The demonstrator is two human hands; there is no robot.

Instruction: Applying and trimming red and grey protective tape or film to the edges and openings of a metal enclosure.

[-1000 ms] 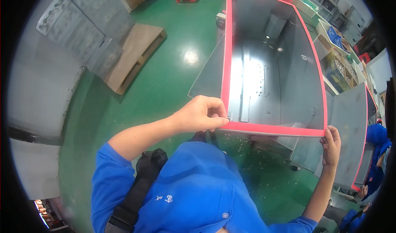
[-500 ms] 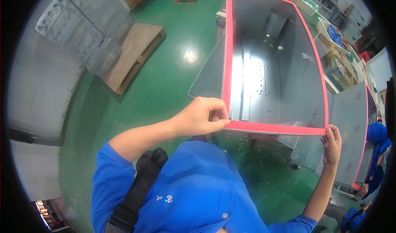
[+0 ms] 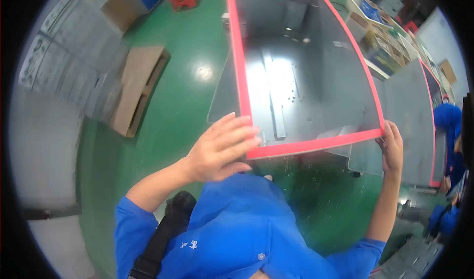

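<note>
Green floor [image 3: 182, 101], left grip [image 3: 215, 150] straight-fingered, right grip [image 3: 392, 148] on red border [image 3: 316, 144].

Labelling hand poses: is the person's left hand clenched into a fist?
No, the left hand is open, its fingers extended by the near-left corner of the pink border.

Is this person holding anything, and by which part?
The right hand holds the red-edged grey piece by its near right corner. The open left hand is at the near left corner; contact is unclear.
</note>
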